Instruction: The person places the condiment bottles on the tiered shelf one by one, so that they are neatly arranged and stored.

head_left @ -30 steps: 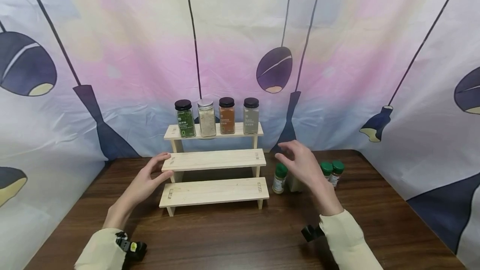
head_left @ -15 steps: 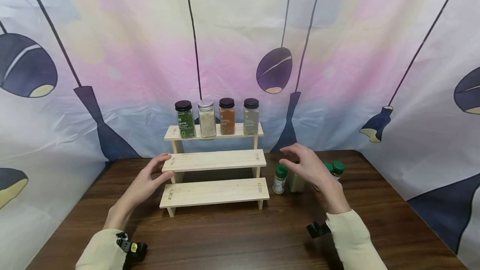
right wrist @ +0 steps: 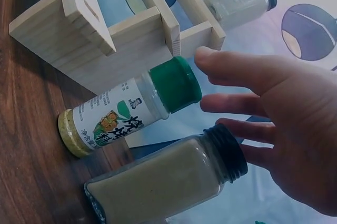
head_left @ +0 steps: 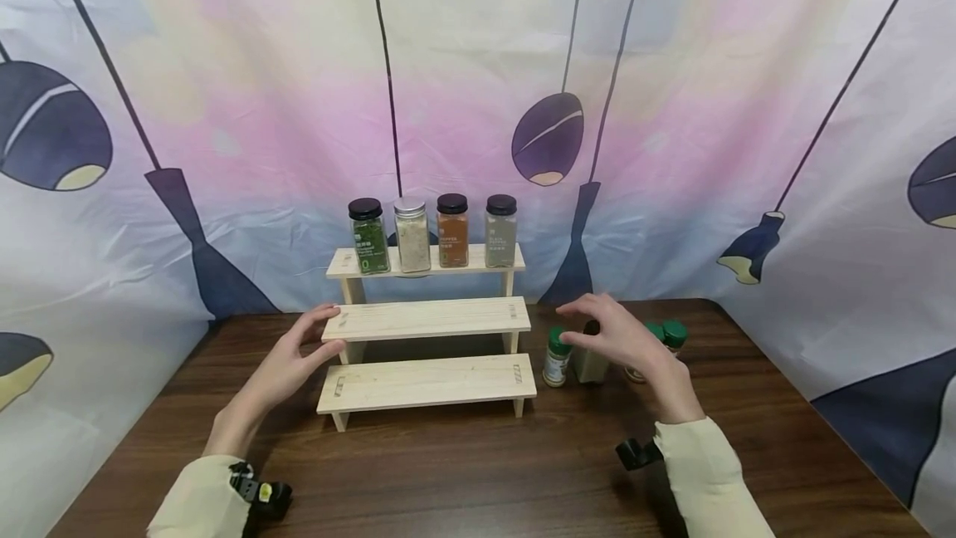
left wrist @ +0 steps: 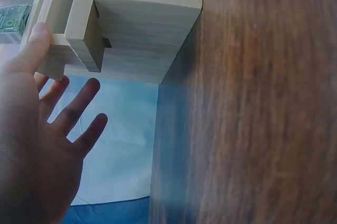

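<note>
Since the earlier frame the right hand [head_left: 623, 340] has shifted slightly outward and lower, uncovering more of the square-sided clear glass jar with a dark lid and pale beige contents [head_left: 592, 365] beneath its palm; the left hand [head_left: 287, 364] has stayed put. The right hand is empty, thumb and fingers curved and parted near the green cap of a round clear shaker with a white label [head_left: 556, 368], upright just left of the jar; whether a fingertip touches the cap, I cannot tell. The left hand grips the near end of the middle board of a three-tier pale wooden rack [head_left: 426, 318], which stands between both hands on the dark brown wooden surface [head_left: 448, 480]. Beyond the hands, four square glass spice jars [head_left: 452, 239] line the rack's top tier. At least two more green-capped shakers [head_left: 675, 332] stand right of the right hand, partly hidden by it.
</note>
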A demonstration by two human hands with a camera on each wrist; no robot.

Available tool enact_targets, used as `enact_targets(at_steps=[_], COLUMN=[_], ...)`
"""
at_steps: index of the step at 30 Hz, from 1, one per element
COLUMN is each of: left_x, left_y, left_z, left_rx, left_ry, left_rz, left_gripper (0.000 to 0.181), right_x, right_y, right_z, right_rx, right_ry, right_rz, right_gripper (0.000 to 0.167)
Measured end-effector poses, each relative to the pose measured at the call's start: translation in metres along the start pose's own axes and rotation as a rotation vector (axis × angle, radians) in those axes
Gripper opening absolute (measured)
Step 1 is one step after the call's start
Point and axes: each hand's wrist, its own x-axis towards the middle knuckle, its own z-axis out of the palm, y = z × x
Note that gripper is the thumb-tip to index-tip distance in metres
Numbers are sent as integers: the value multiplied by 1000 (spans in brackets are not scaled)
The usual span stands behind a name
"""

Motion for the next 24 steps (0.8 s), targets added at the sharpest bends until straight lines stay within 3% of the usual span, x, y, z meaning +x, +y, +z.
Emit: enact_targets(at_steps=[11,24], left_x=[0,-1], left_y=[0,1], left_z=[0,0], left_rx=[-4,-18], left_ry=[8,-3], left_rz=[7,5], left_gripper=[57,57], right_x=[2,2], right_y=[5,5], right_z=[4,10], right_rx=[23,24], right_ry=[-62,-82], right_rz=[-27,6], right_gripper=[45,41])
